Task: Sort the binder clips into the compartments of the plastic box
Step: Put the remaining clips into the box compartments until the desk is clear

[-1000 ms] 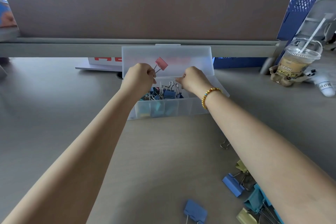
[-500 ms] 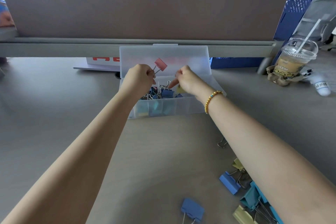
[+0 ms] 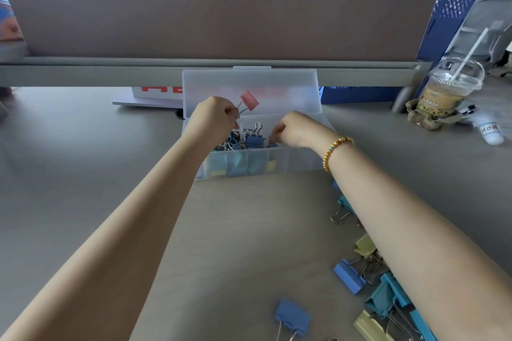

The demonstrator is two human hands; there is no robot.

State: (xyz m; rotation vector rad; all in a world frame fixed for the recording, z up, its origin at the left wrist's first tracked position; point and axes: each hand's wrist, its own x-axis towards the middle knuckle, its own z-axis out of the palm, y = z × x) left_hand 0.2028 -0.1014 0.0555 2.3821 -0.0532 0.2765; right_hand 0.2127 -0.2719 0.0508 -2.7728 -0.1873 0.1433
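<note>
- Grey office surface [image 3: 83, 174] carries the plastic box [image 3: 302, 159], lid up against a partition.
- Several binder clips [image 3: 250, 138] already fill its left compartments; loose clips [image 3: 347, 275] lie near the right forearm, so sorting looks partly done.
- Left hand [image 3: 212, 119] pinches a pink clip [image 3: 249, 100] by its wire handles above the box.
- Right hand [image 3: 297, 130] reaches in, fingers curled; whether it grips anything, I cannot tell.

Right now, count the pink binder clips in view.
1: a pink metal binder clip held by its wire handles in the left hand, above the translucent plastic box. Others may hide inside.
</note>
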